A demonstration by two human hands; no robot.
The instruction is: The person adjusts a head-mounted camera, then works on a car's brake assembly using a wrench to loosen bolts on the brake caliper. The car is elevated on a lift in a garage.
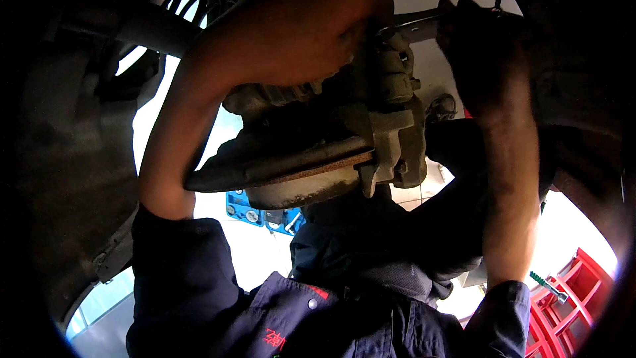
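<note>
Apparently, wrench: closed in my right grip
Left grip: hidden, cannot tell
Caliper: mounted over disc; work left unclear

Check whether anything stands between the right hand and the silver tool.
Nothing visible does: the silver tool runs straight into the right hand. Its other end lies near the top of the brake caliper, close to the left hand; shadow hides any contact there.
</note>
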